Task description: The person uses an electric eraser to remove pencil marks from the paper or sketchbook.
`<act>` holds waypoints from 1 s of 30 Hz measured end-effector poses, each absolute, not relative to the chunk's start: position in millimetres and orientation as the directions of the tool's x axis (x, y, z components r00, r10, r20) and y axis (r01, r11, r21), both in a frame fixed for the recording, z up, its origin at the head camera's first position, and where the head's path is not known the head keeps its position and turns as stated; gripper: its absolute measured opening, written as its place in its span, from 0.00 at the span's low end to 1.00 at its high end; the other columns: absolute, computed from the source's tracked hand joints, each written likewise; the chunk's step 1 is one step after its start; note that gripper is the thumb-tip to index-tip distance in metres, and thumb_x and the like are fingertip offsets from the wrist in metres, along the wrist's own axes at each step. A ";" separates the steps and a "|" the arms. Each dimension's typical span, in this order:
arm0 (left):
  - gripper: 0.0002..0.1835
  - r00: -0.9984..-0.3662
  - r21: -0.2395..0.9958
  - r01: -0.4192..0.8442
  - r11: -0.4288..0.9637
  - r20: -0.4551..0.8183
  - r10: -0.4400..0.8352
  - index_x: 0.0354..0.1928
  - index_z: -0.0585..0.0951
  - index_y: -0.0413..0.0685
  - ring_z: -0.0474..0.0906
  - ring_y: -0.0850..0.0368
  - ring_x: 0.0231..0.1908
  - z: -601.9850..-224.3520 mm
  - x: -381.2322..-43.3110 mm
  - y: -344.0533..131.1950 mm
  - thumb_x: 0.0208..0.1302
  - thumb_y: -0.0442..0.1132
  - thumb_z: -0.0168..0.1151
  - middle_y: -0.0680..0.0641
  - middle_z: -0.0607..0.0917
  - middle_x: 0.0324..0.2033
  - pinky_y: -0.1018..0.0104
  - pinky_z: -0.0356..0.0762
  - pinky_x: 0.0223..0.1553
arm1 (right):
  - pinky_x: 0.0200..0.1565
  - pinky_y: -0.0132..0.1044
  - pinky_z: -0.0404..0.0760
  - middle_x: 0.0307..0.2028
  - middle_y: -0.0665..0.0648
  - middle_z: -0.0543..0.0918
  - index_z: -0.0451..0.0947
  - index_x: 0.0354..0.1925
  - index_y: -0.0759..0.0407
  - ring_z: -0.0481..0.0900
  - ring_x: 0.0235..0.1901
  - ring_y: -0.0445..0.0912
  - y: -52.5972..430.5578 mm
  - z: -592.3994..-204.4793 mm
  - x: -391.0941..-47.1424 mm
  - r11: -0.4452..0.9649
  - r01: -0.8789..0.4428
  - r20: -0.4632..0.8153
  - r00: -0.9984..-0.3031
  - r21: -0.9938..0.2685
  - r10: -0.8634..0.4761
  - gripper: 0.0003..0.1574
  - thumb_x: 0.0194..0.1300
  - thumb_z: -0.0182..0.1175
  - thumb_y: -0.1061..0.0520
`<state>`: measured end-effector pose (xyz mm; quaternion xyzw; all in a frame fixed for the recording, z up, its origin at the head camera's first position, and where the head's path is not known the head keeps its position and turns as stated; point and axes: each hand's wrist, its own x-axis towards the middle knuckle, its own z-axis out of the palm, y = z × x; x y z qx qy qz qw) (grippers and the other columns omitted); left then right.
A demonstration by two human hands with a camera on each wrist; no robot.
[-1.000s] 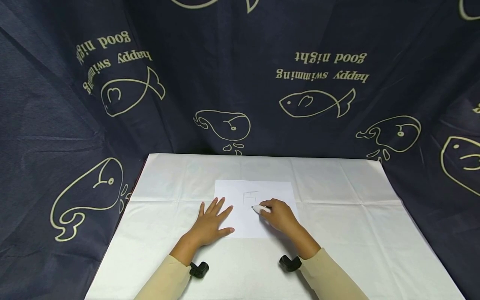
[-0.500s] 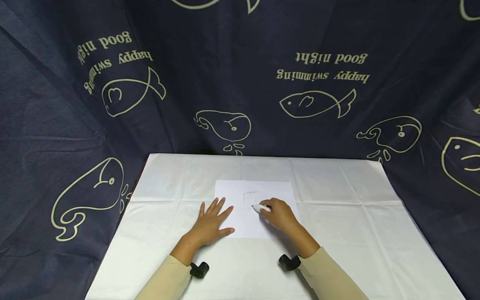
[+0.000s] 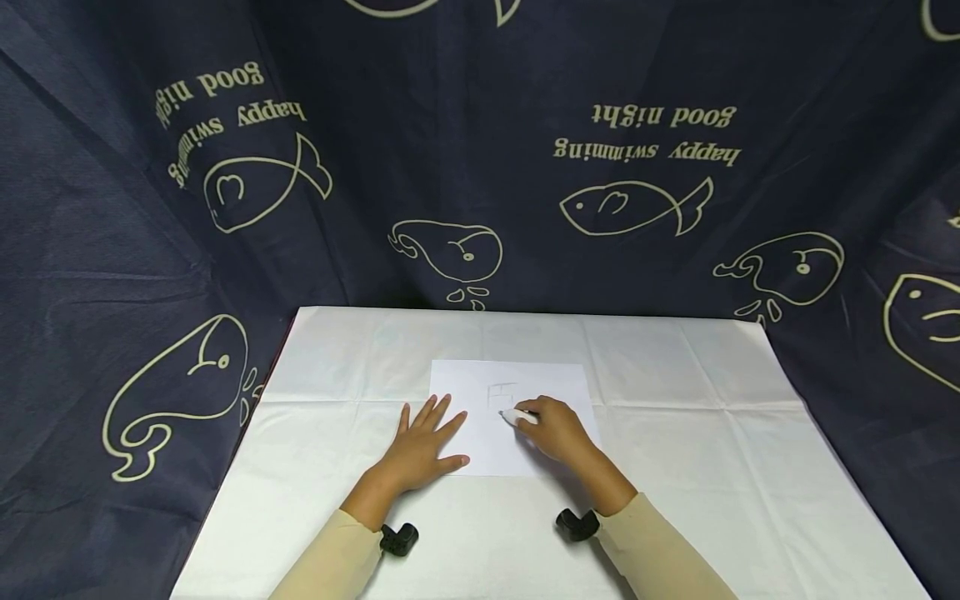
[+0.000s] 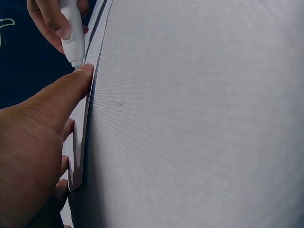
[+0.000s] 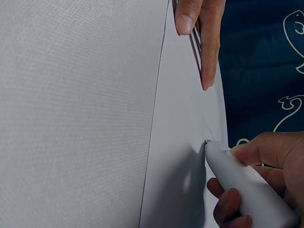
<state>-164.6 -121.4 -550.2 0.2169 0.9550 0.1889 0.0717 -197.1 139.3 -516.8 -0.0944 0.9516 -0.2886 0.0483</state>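
Observation:
A sheet of white paper (image 3: 480, 454) lies on the cloth, with faint grey lines forming a boxy shape (image 3: 501, 393) near its middle. My left hand (image 3: 420, 450) rests with fingers spread over the paper's left edge. On the right, my right hand (image 3: 558, 429) grips a thick white pen (image 3: 516, 416) between thumb and fingers, its tip at the paper just below the lines. In the right wrist view the pen's stout body (image 5: 249, 187) slants down to a small dark tip that meets the paper. The left wrist view shows the pen (image 4: 72, 35) beyond my left thumb.
A white cloth (image 3: 690, 467) with fold creases covers the table. Behind and beside it hangs a dark blue curtain (image 3: 525, 100) printed with fish, whales and upside-down lettering. Small black devices (image 3: 399, 540) sit at both wrists.
My right hand and the pen have shifted very slightly to the left, the tip staying near the paper. My left hand has stayed in place.

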 end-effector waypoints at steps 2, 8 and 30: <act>0.40 -0.895 0.393 0.387 0.834 -0.057 0.442 0.78 0.62 0.59 0.42 0.41 0.81 -550.6 -164.7 -121.5 0.69 0.65 0.57 0.44 0.51 0.81 0.28 0.34 0.75 | 0.47 0.49 0.81 0.41 0.56 0.88 0.88 0.49 0.55 0.83 0.40 0.49 140.6 -516.9 -196.9 0.818 -0.147 -0.036 -0.979 -0.557 -0.201 0.14 0.65 0.68 0.54; 0.40 -0.893 0.386 0.392 0.835 -0.058 0.446 0.78 0.62 0.59 0.41 0.41 0.81 -550.6 -165.4 -121.4 0.69 0.65 0.56 0.43 0.51 0.81 0.27 0.34 0.75 | 0.49 0.52 0.82 0.42 0.57 0.88 0.88 0.49 0.55 0.85 0.42 0.52 144.5 -516.2 -196.4 0.825 -0.122 -0.042 -0.984 -0.552 -0.174 0.15 0.65 0.67 0.53; 0.40 -0.893 0.389 0.394 0.833 -0.050 0.447 0.78 0.63 0.58 0.43 0.40 0.81 -549.5 -165.0 -121.3 0.69 0.64 0.57 0.42 0.52 0.81 0.27 0.35 0.74 | 0.45 0.47 0.81 0.40 0.54 0.88 0.88 0.47 0.55 0.80 0.35 0.45 143.2 -512.9 -190.2 0.816 -0.157 -0.030 -0.978 -0.556 -0.209 0.14 0.64 0.68 0.55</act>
